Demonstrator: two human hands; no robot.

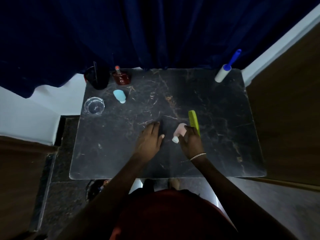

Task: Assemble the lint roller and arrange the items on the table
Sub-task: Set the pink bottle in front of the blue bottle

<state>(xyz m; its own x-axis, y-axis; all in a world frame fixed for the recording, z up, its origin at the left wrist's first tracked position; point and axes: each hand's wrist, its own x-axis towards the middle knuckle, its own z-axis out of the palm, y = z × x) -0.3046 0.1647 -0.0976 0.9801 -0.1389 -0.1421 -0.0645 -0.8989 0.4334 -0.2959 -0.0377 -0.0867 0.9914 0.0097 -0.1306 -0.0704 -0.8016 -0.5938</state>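
Observation:
The lint roller (226, 69), a white roll on a blue handle, lies at the table's far right corner, away from both hands. My right hand (190, 142) is closed over a pink bottle with a white cap (178, 132) near the middle of the dark marble table (225, 135). Its fingertips touch a green comb (194, 120) that lies just to the right. My left hand (149, 140) holds a flat black object (161, 128) between fingers and thumb, low on the table. That object is too dark to identify.
Along the far left stand a black cup with a stick in it (97, 77) and a red perfume bottle (121, 77). A light blue bottle (119, 95) and a glass ashtray (94, 106) sit in front of them. A dark blue curtain (155, 32) hangs behind the table.

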